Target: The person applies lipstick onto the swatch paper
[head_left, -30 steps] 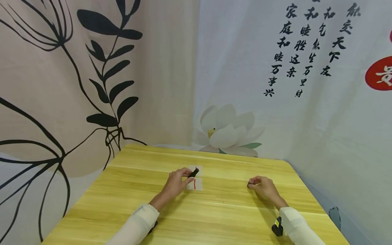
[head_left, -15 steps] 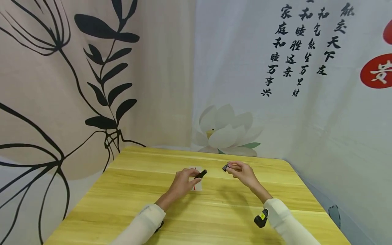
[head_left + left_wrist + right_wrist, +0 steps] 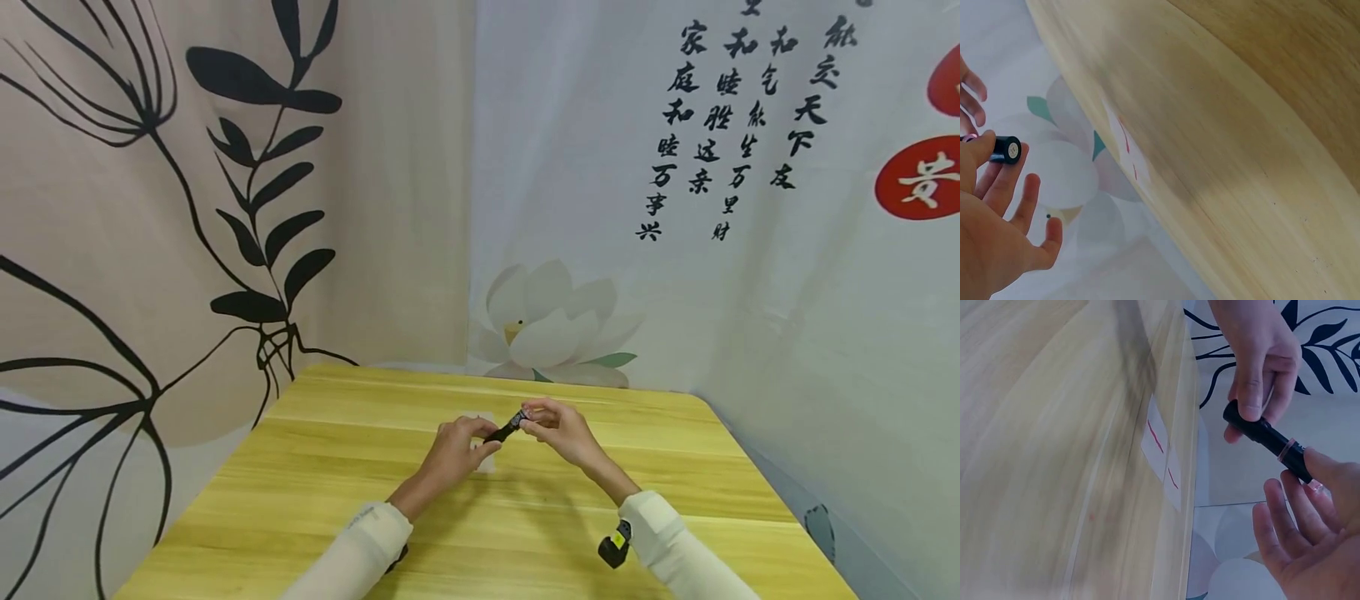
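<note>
My left hand (image 3: 452, 452) pinches the black tube of a lipstick (image 3: 1247, 425) between thumb and fingers, above the table. Facing it, my right hand (image 3: 564, 433) pinches the lipstick's cap (image 3: 1297, 464), black with a clear pinkish end. Tube and cap line up end to end and meet at a pink ring in the right wrist view. From the left wrist, the round base of the tube (image 3: 1009, 150) shows a pale label. Beneath the hands lie white paper pieces (image 3: 1154, 442) with red strokes, partly covered by the left hand in the head view.
The yellow wood-grain table (image 3: 360, 517) spreads under both forearms, its far edge close to a printed curtain (image 3: 405, 183) with plants, a lotus and writing. A black wrist camera (image 3: 615, 543) hangs at the right sleeve.
My right hand has come leftward from the table's right side with the cap, bringing it onto the lipstick's end. My left hand has shifted slightly right, still holding the tube.
</note>
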Available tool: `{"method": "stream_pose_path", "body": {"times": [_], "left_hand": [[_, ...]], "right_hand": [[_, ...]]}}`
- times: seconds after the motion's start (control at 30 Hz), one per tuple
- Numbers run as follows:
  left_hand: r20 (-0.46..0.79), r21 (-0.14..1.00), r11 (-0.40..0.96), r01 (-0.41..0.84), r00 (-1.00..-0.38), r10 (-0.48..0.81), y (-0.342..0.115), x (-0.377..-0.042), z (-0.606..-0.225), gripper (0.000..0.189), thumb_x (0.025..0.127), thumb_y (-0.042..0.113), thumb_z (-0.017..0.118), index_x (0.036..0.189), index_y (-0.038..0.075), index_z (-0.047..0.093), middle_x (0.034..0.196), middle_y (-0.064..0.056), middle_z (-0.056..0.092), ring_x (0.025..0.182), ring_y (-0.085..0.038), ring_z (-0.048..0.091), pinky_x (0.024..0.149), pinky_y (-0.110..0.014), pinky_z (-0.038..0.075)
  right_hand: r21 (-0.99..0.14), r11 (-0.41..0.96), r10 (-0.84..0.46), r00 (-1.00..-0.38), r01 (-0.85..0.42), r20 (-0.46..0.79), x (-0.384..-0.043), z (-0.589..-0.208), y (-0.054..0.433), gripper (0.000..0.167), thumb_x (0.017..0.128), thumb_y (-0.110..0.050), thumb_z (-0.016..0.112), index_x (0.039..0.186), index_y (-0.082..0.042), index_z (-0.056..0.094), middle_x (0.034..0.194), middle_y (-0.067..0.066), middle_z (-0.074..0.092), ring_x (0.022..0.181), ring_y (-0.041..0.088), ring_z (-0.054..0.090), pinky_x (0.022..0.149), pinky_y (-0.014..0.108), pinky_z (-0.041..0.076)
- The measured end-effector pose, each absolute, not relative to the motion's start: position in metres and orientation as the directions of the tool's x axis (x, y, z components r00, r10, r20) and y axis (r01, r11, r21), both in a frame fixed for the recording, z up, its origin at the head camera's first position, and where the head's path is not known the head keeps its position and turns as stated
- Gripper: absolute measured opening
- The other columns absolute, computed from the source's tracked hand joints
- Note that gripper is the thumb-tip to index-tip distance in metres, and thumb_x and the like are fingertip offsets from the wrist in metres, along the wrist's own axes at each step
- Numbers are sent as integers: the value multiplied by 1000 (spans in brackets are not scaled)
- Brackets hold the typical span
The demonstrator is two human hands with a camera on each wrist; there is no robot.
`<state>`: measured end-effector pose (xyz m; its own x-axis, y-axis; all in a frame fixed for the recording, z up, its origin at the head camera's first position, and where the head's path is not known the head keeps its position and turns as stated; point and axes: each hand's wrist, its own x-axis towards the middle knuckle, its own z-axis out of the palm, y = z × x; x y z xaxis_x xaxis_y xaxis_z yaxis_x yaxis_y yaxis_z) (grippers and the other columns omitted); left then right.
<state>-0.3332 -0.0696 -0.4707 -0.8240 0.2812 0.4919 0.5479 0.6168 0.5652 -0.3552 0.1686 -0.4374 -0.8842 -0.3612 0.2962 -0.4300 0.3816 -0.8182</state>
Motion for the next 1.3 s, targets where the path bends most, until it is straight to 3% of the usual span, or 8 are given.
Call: {"method": "stream_pose_path", "body": {"times": [0.2,0.5,0.73,0.9,1.13,1.3], "left_hand": [[472,577,617,535,-835,282,-68,-332,-470,18,96,25,77,113,18,77,107,5,78,107,-22,65,101,-57,43],[487,576,597,559,-821,298,-66,-334,-469,13,97,24,76,109,20,77,104,8,78,106,-19,65,102,-59,40],[484,575,615,540,-830,278,-66,-332,-472,11,96,24,77,106,19,78,103,7,78,100,-17,66,85,-41,53],[477,580,616,533,-835,273,-66,-333,-474,12,95,22,78,106,18,78,104,5,78,102,-18,67,77,-34,56],[454,548,646,532,-838,304,-67,-333,-476,19,94,22,80,111,15,77,102,1,77,91,-22,67,90,-48,46],[403,515,695,502,-857,321,-73,-333,-475,28,95,25,78,121,13,76,102,3,77,102,-20,63,101,-56,39]], "right_hand": [[-804,387,-373,-874,-452,312,-352,-438,159,38,99,-13,73,134,-3,66,123,20,72,103,33,73,81,45,61],[-792,394,-402,-862,-467,309,-329,-419,147,32,99,-4,70,129,6,65,116,26,72,103,42,72,78,37,61],[-796,375,-398,-858,-476,325,-353,-452,150,34,99,-15,73,129,1,67,115,18,75,101,32,74,75,33,61],[-805,374,-390,-866,-461,315,-350,-456,148,35,100,-15,73,130,0,67,115,17,76,101,32,74,76,36,61],[-790,406,-375,-872,-459,313,-346,-463,147,32,100,-17,72,131,-8,69,112,11,77,100,26,75,79,38,61],[-753,413,-435,-837,-512,330,-346,-465,144,46,99,-17,74,142,-8,61,126,14,72,104,28,74,85,37,60]]}}
